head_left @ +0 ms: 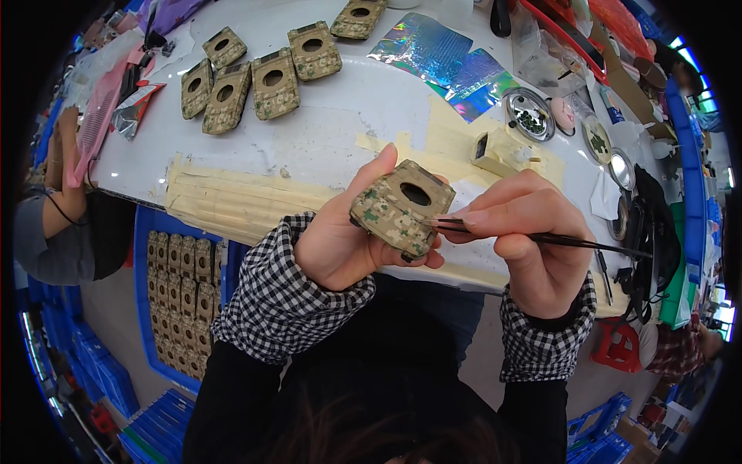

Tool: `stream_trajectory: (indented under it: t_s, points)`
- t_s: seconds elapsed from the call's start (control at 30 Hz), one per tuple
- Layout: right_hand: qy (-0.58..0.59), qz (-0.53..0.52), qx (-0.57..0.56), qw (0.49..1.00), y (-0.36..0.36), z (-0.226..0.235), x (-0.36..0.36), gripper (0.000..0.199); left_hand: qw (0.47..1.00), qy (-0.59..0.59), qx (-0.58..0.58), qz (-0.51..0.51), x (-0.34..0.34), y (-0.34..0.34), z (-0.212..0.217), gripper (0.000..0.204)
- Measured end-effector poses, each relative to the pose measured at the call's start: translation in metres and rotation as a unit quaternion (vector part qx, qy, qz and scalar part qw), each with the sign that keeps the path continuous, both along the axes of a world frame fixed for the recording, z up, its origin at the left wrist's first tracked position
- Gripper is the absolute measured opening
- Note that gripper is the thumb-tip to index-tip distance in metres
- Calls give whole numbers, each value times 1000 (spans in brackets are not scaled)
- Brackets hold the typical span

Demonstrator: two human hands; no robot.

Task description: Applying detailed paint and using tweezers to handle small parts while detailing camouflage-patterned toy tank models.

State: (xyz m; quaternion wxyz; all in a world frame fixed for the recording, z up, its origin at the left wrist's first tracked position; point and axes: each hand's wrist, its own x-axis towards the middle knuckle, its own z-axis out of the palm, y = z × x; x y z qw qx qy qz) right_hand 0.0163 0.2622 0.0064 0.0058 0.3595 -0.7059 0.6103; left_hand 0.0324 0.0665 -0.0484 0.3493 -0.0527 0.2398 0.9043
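Observation:
My left hand (pixel 340 240) grips a small camouflage-painted shell (pixel 400 207) with a round hole in its top, tilted up in front of me. My right hand (pixel 525 240) pinches a thin dark brush (pixel 556 240) whose tip touches the shell's right edge. Both wrists wear black-and-white checked cuffs. Several finished camouflage shells (pixel 270 81) lie in a loose group at the far left of the white table (pixel 325 131).
Strips of beige masking tape (pixel 232 203) cover the table's near edge. Holographic foil sheets (pixel 448 62), small round paint dishes (pixel 529 114) and a tan block (pixel 495 152) sit to the right. A blue crate (pixel 143 309) of camouflage shells stands on the floor left. Another person's arm (pixel 62 178) is at far left.

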Motion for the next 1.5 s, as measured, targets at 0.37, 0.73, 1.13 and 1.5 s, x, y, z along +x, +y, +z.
stream_trajectory:
  t_s: [0.37, 0.73, 1.13, 1.5]
  points:
    - [-41, -17, -54, 998, 0, -1, 3, 16, 1000, -9, 4, 2, 0, -2, 3, 63]
    - [12, -112, -100, 989, 20, -5, 19, 34, 993, 24, -94, 71, 5, 9, 14, 65]
    - [-26, -123, -120, 985, 35, -26, 47, 34, 938, 256, -175, 155, 9, 16, 17, 75]
    - [-77, -182, -102, 975, 37, -31, 50, 22, 926, 284, -203, 141, 7, 22, 16, 77]
